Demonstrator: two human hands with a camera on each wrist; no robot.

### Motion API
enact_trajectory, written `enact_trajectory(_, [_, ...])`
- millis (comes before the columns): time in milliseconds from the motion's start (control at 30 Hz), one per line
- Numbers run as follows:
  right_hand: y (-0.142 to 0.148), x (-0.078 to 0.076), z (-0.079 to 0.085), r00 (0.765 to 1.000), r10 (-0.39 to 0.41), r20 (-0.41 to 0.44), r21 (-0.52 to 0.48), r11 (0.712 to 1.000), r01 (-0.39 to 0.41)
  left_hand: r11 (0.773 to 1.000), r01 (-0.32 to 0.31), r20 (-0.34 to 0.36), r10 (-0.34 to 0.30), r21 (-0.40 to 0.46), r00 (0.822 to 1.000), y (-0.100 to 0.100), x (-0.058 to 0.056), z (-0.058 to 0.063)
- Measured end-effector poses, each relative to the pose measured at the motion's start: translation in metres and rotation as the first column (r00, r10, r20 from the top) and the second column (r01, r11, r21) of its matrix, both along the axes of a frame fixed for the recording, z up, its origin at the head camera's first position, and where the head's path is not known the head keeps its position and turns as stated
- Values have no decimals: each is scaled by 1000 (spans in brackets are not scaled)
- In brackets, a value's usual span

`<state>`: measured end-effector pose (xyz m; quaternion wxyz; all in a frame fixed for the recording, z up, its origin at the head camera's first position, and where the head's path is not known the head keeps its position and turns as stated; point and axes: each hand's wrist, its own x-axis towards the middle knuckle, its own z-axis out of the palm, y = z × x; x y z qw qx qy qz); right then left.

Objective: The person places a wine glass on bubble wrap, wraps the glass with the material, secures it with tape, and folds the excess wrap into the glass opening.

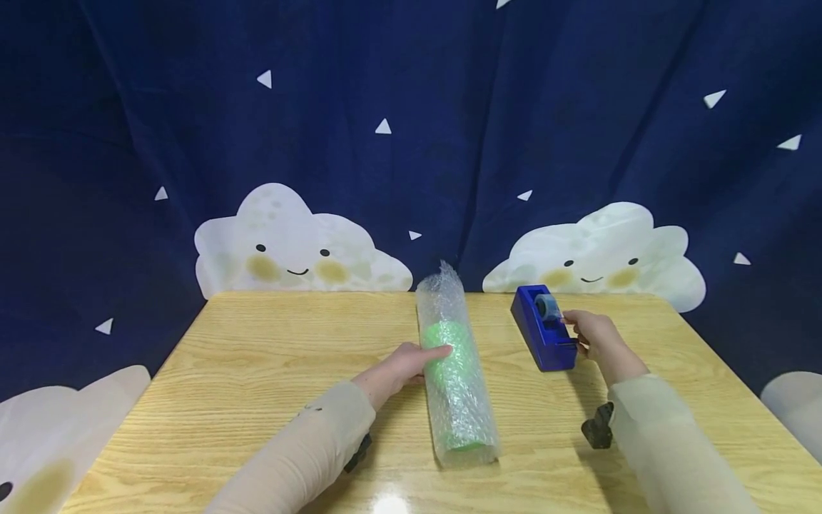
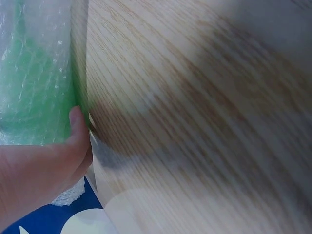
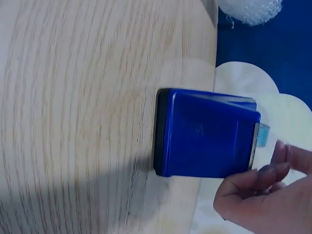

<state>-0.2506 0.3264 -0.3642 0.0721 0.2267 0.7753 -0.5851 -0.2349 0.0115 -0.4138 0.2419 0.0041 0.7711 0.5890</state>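
A green cylinder-like item rolled in clear bubble wrap (image 1: 459, 400) lies lengthwise on the table, its far end twisted to a point. My left hand (image 1: 406, 360) holds this roll from the left, with one digit across its top and the others low along its side, partly hidden. To the right stands a blue tape dispenser (image 1: 557, 358) bearing a roll of clear tape (image 1: 548, 307). At the dispenser's cutting edge, my right hand (image 1: 596, 334) has bent fingers and pinches the tape's end; the clear film is hard to make out in the right wrist view.
The wooden table (image 1: 289, 357) has its far edge against a dark blue curtain (image 1: 417, 164) printed with clouds and white triangles. A dark wrist device (image 1: 599, 427) hangs beneath the right sleeve.
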Motion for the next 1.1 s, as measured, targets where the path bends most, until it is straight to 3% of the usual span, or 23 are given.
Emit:
enact_trajectory(233, [-6, 5, 0, 995, -67, -75, -54, 996, 63, 1000, 1, -8, -1, 0, 1000, 0, 1, 2])
enact_trajectory(367, [-4, 12, -1, 987, -107, -119, -189, 978, 83, 1000, 15, -17, -15, -5, 1000, 0, 2, 3])
enact_trajectory(433, [-2, 16, -1, 983, -123, -137, -281, 956, 80, 1000, 15, -8, -15, 9, 1000, 0, 2, 3])
enact_trajectory(533, [1, 22, -1, 975, -168, -147, -455, 887, 84, 1000, 10, 1, -10, 28, 1000, 2, 2, 1])
enact_trajectory(633, [3, 27, -1, 965, -226, -133, -613, 784, 99, 999, 7, 8, -7, 36, 1000, 3, 2, 0])
enact_trajectory(800, [4, 32, -5, 945, -314, -93, -774, 619, 130, 1000, 5, 9, -6, 27, 1000, 4, 2, 0])
enact_trajectory(867, [4, 34, -6, 934, -351, -72, -794, 587, 160, 1000, 9, 7, -9, 25, 1000, 4, 2, 0])
enact_trajectory(933, [1, 36, -8, 924, -378, -62, -755, 623, 205, 1000, 9, 9, -9, 24, 1000, 5, 2, 0])
enact_trajectory(1100, [-11, 43, -14, 936, -342, -85, -452, 850, 269, 1000, -6, -6, 6, 4, 1000, 5, 2, 1])
